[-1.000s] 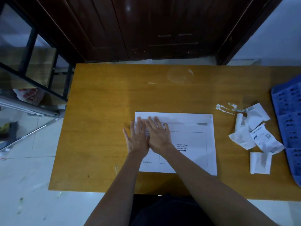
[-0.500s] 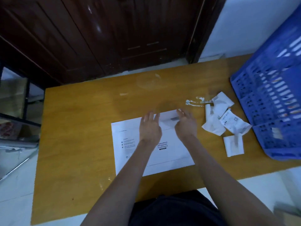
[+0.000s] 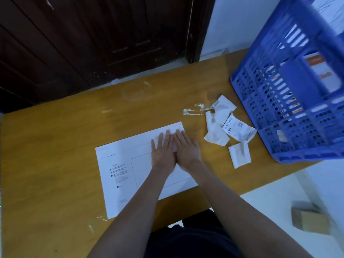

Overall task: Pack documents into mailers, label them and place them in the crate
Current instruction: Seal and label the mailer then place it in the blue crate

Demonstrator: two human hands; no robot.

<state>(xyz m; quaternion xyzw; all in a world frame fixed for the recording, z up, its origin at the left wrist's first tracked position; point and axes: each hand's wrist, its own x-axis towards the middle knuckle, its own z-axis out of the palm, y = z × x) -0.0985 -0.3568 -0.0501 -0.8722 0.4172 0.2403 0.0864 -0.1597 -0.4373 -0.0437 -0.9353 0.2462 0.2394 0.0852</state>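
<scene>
One white mailer (image 3: 130, 170) flat on the wooden table (image 3: 55, 155), near the front edge, printed side up; long axis running from the near-left corner up to the far-right corner, far-right end pointing toward the paper scraps; printed text block toward its left end, outlined box across the middle. Left hand (image 3: 163, 151) and right hand (image 3: 187, 148) side by side, touching, palms down on the mailer's far-right part; fingers straight and flat, pressing, gripping nothing; fingertips toward the far long edge. One blue crate (image 3: 290, 116) at the table's right end, lattice walls, tilted in the wide view; white and orange flat items inside, count unclear through blur. Just left of the crate, a cluster of about five white paper scraps (image 3: 221, 125); one printed label (image 3: 237, 128) with barcode among them; one folded piece (image 3: 240, 154) apart, nearer the front edge. One cardboard box (image 3: 310, 220) on the pale floor, right of the table.
</scene>
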